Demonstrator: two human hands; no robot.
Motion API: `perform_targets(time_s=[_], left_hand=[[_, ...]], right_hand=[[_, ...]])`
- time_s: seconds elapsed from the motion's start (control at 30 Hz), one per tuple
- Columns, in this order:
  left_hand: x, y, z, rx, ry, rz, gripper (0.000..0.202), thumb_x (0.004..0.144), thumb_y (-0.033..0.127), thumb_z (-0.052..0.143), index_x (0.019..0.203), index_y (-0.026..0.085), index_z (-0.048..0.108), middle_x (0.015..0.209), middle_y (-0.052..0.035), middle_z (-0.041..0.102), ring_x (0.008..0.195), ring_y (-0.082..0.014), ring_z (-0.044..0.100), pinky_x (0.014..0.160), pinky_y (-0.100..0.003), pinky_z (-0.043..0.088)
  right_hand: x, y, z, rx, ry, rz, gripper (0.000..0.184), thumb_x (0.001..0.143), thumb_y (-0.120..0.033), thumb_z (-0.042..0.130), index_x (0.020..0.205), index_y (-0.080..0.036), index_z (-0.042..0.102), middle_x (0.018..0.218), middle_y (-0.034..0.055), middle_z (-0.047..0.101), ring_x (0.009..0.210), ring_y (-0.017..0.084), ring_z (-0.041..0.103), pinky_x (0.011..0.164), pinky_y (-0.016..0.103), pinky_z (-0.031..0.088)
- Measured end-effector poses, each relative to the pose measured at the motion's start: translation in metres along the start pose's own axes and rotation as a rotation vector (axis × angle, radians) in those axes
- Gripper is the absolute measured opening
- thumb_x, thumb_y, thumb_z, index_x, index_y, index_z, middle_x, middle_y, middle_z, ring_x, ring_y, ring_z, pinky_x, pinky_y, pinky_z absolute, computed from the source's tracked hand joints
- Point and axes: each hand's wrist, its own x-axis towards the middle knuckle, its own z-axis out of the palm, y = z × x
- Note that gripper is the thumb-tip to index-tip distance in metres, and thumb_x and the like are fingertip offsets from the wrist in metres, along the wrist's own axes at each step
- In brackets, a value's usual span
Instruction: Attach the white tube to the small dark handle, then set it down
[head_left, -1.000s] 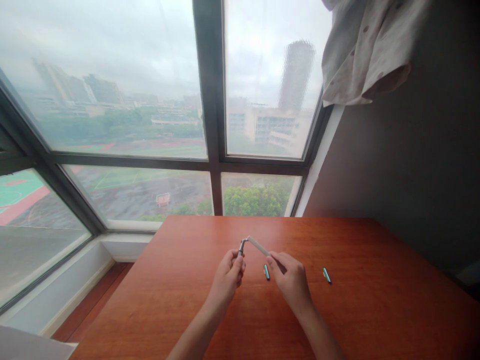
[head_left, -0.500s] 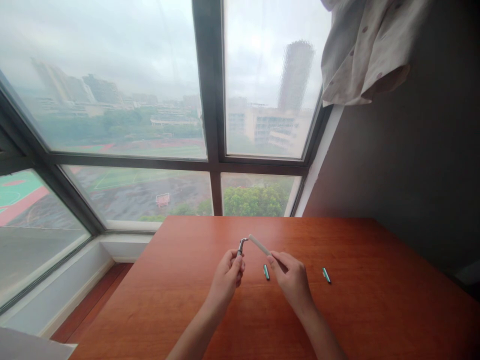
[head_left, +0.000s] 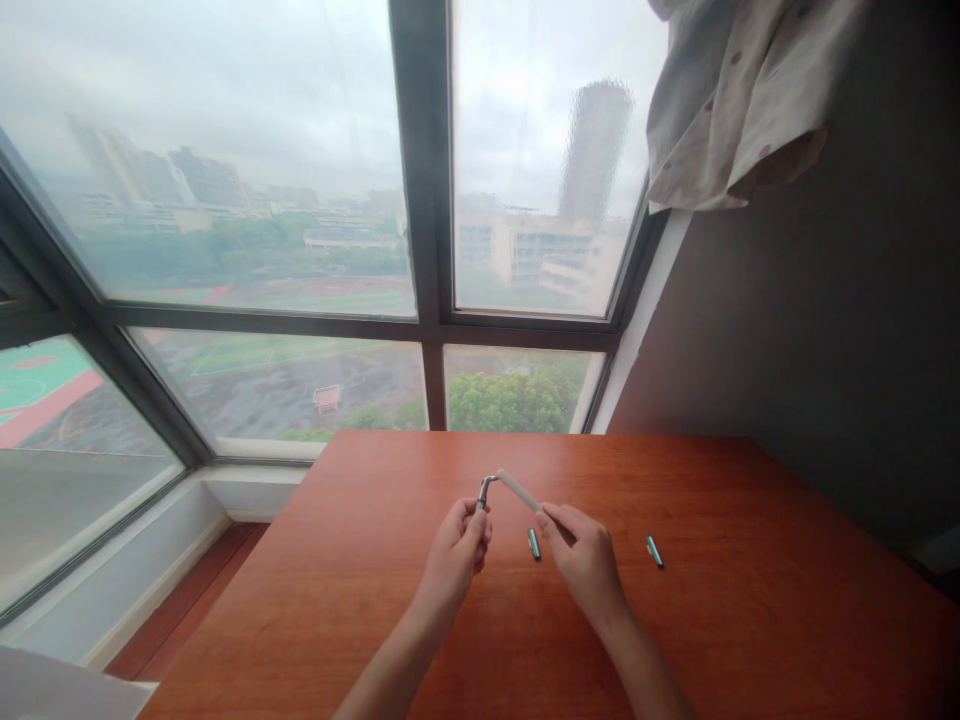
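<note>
Over the preceding second very little changed. Both hands stayed above the middle of the table [head_left: 750, 620], and only the meeting point of the two held parts shifted. The left hand [head_left: 459, 548] was closed around the lower end of a small metal piece [head_left: 484, 491], pinching it between thumb and fingers so that its bent upper end stood clear above the knuckles. The right hand [head_left: 581, 562] gripped a pale stick [head_left: 517, 489] at its near end, fingertips clamped on it, with the free end slanting up and to the left toward the metal piece. One second earlier the stick's tip appeared to touch the bent end. At this moment the two tips lay just beside each other, and the picture was too small to tell contact from a fine gap. Neither grip had loosened, and neither wrist had travelled noticeably, so the work in hand was judged to be fine positioning of the two tips rather than carrying. Both parts were held off the table surface. Two short green cylinders lay untouched in the same places as before — one green cylinder [head_left: 533, 543] on the table between the hands, the other cylinder [head_left: 655, 551] well apart to the right. The slight shift of the window [head_left: 225, 200] in the view came from the head camera.
</note>
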Motion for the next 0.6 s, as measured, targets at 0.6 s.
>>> perform_targets(time_s=[0.6], left_hand=[[0.0041,-0.0052,-0.0019,0.014,-0.003,0.004,0.031,0.074,0.047,0.057,0.085,0.02,0.046,0.061,0.0075,0.045,0.038,-0.0037,0.03,0.037,-0.016,0.017]], right_hand=[[-0.0006,0.0039,0.0045,-0.043,-0.003,-0.025,0.035,0.092,-0.038,0.046,0.084,-0.017,0.073,0.066,0.0056,0.067,0.059,0.017,0.06,0.057,0.024,0.044]])
